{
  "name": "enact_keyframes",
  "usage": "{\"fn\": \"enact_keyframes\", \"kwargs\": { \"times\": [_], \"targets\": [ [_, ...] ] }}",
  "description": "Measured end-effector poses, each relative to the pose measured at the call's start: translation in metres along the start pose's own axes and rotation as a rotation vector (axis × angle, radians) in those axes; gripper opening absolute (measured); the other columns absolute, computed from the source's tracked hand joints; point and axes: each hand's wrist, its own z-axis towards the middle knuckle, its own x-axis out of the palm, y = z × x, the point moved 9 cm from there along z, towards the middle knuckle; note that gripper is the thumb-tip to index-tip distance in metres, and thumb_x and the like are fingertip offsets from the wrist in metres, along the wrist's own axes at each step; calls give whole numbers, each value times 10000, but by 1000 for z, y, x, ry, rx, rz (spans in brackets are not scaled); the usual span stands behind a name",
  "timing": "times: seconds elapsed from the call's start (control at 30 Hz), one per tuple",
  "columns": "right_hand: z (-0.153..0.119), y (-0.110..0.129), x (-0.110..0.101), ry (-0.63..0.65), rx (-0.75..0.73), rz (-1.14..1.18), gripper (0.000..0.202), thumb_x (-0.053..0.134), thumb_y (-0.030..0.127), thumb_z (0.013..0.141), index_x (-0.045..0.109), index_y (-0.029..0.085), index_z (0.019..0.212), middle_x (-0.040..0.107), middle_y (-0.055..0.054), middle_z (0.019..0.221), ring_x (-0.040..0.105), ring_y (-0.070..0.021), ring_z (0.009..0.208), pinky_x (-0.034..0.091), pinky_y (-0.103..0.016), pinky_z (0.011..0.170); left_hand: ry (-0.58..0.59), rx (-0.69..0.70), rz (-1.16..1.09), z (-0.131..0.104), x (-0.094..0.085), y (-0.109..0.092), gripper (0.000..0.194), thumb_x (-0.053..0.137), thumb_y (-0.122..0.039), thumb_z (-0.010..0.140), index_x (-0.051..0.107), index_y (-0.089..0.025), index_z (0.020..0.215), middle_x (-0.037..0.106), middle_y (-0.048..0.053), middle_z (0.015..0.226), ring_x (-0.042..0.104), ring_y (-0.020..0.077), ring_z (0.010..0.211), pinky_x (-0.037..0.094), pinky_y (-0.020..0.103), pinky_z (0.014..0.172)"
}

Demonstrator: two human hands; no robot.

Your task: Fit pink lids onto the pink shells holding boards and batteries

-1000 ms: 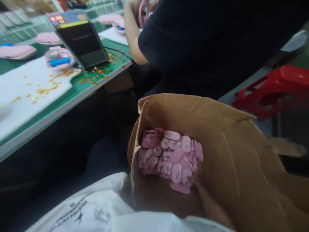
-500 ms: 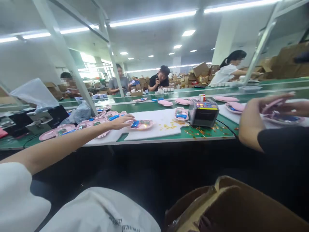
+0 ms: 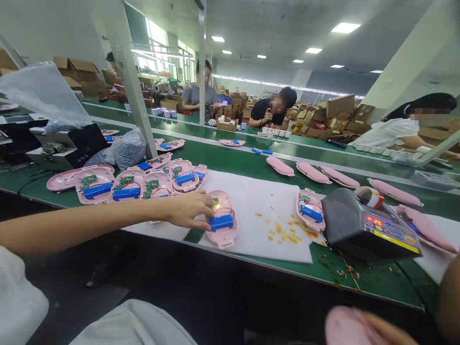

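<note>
- Pink shell half [image 3: 222, 235] is lying inside-up on the white mat [image 3: 251, 242], close to the bench's front edge, with a blue block [image 3: 221, 222] and thin wires in it, plus a small light [image 3: 216, 204] glowing near the fingers.
- Step in hand, as I read it: handling this one shell with the left while the right has another piece at the ready. Nothing covers the shell yet.
- Next move, imo, calls for keeping that shell flat and its wires inside the rim, and a bit of care bringing the other piece past the bench edge.
- Left hand [image 3: 190, 211]: fingers loosely bent, thumb apart from them, touching the shell's left side. Can't tell if it's actually pinching or just resting there.
- Right hand [image 3: 388, 330]: down at the bottom right, kinda blurry and cut off, fingers closed around a smooth pink piece [image 3: 347, 328], well apart from the shell. Can't make out the thumb, sorry.
</note>
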Motion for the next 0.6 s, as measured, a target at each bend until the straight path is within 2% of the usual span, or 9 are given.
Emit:
{"fn": "enact_keyframes", "kwargs": {
  "times": [0.07,0.1,0.2,0.27,0.33,0.4,0.47,0.53,0.6],
  "targets": [
    [10,40,36,21,7,-3,436,526,622,785,745,373,1068,742,-79,915,702,-314,855,559,-428,658,-64,80,-87,-4,-7,11,197,652,-331,874,718,-227,1028,600,121,1311,540,314,1197,366,425,1070],
    [24,60,57,36,12,-3,460,498,607,804,751,313,1052,747,-88,914,701,-300,839,551,-409,682,-82,86,-133,-4,-7,20,249,669,-268,849,693,-223,1092,548,123,1397,517,316,1244,369,426,1083],
    [77,108,127,157,27,-10,451,453,497,832,743,202,1012,743,-105,896,681,-266,806,514,-368,715,-49,27,-270,-5,9,43,337,669,-183,833,640,-171,1169,539,152,1420,552,296,1236,434,399,1047],
    [105,120,167,292,45,-6,395,486,380,779,736,180,1011,739,-100,937,672,-249,830,500,-352,751,-99,-62,-339,-9,20,51,190,650,-205,874,675,-161,1057,575,151,1381,557,289,1245,440,397,1059],
    [115,114,192,406,84,32,404,497,294,707,730,167,1013,737,-91,975,667,-238,866,492,-342,793,-248,-202,-395,-16,26,55,98,601,-204,912,690,-168,932,585,134,1373,555,278,1256,440,409,1074],
    [110,103,201,484,108,82,408,487,294,689,727,154,986,735,-83,945,663,-237,861,490,-345,803,-371,-289,-446,-23,31,51,150,544,-162,928,683,-178,874,616,110,1334,579,257,1221,470,402,1049],
    [102,99,196,497,101,121,403,481,362,729,725,149,969,729,-83,919,659,-245,859,495,-361,805,-461,-279,-507,-25,33,43,195,502,-135,936,676,-182,862,659,96,1261,602,234,1182,500,374,1011],
    [100,110,180,420,50,136,435,478,438,778,721,154,1002,725,-94,963,656,-251,886,499,-378,820,-564,-293,-617,-26,31,45,184,506,-162,946,679,-187,887,716,79,1109,653,210,1065,536,332,923],
    [105,133,154,248,-19,95,456,496,492,800,717,167,1031,721,-103,982,648,-254,883,499,-395,832,-685,-406,-767,-30,29,58,161,531,-206,944,685,-195,897,740,42,923,688,183,878,553,291,783]
  ]
}}
